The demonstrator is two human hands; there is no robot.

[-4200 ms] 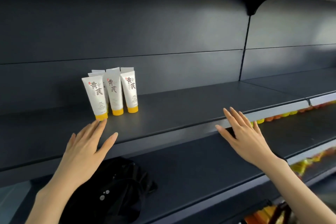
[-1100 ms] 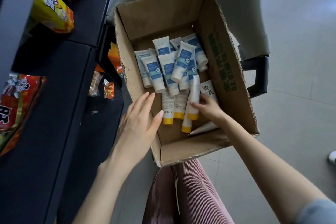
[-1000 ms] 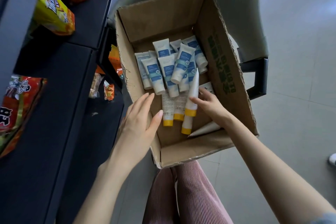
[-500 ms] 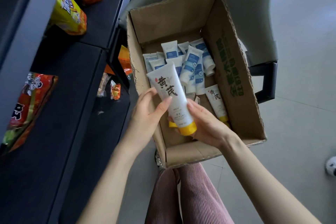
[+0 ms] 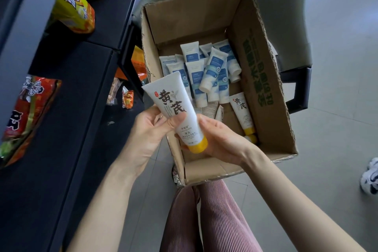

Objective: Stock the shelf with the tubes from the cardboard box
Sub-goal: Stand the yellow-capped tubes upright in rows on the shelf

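Lifted yellow-capped tube [image 5: 176, 104] off cardboard box [image 5: 263, 80] floor since a second ago, now gripping it in left hand [image 5: 149, 131] and right hand [image 5: 221, 141] over box's 7 o'clock (cap down); could fumble handover, dropping it among blue tubes [image 5: 212, 71] at 12.

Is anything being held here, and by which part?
A white tube with a yellow cap: the left hand grips its middle, the right hand its lower end by the cap.
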